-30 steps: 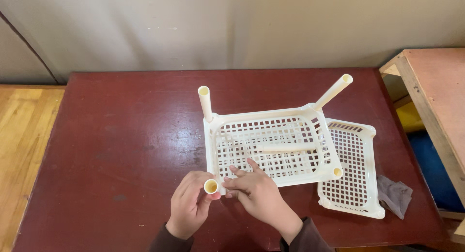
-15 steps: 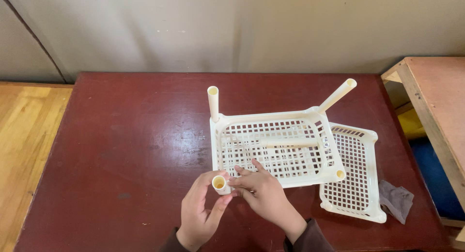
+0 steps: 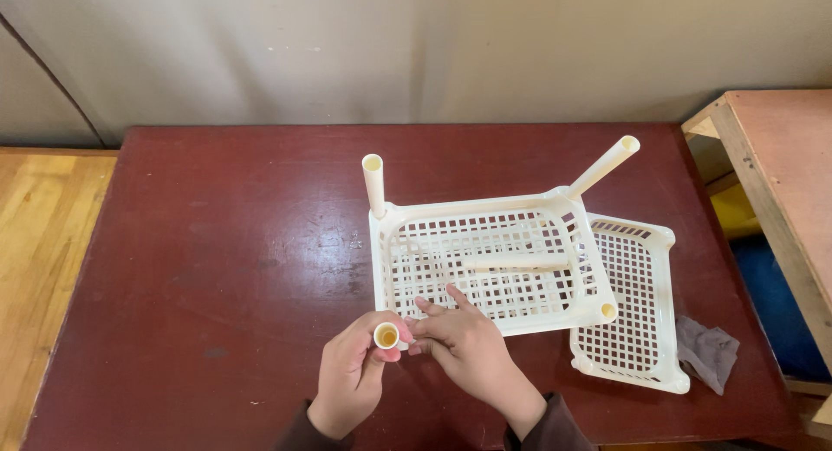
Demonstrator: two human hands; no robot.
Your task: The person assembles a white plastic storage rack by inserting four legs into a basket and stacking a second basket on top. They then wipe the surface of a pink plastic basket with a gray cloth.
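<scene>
Tube (image 3: 386, 335), cream and hollow, pinched upright in left hand (image 3: 351, 373) at near-left corner of white basket (image 3: 485, 260) on dark red desk (image 3: 217, 269). Right hand (image 3: 459, 343) open, fingers spread, touching basket's near rim beside tube. Second basket (image 3: 637, 312) lying right of first; grey cloth (image 3: 706, 351) beyond it.

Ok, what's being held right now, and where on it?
The left hand grips a cream tube just below its open top; the right hand touches it beside the basket.

table (image 3: 217, 269): dark red wood, worn satin sheen
baskets (image 3: 485, 252): cream plastic, smooth, perforated
tubes (image 3: 373, 182): cream plastic
rag (image 3: 706, 351): grey cloth, matt
</scene>
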